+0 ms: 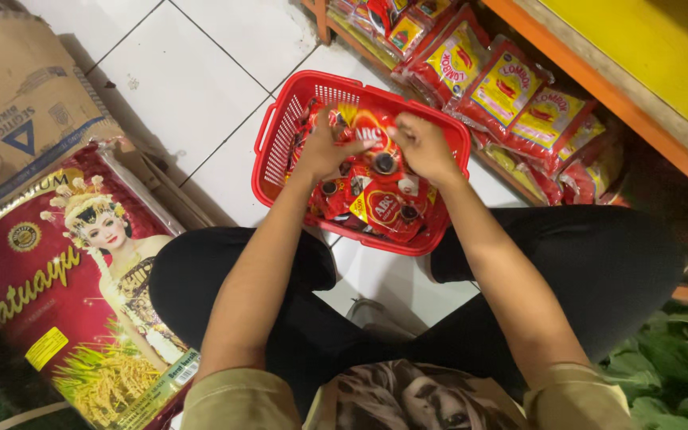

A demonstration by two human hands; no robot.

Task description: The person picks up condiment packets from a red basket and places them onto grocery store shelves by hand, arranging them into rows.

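Item: one red plastic basket (276, 135) on the white tiled floor, far of a seated person's knees, holding red sauce sachets (384, 209), roughly five or six visible and the rest overlapping beyond count. Left hand (324, 147) and right hand (424, 147) both pinch one sachet (372, 131) above the heap, so the basket reads as part-filled or part-emptied; which, I cannot tell. Surroundings: one large red rice sack (57, 287) near left, one cardboard box (17, 95) far left, about five red-and-yellow packets (511, 87) on the low shelf far right, leafy greens (678, 358) near right.
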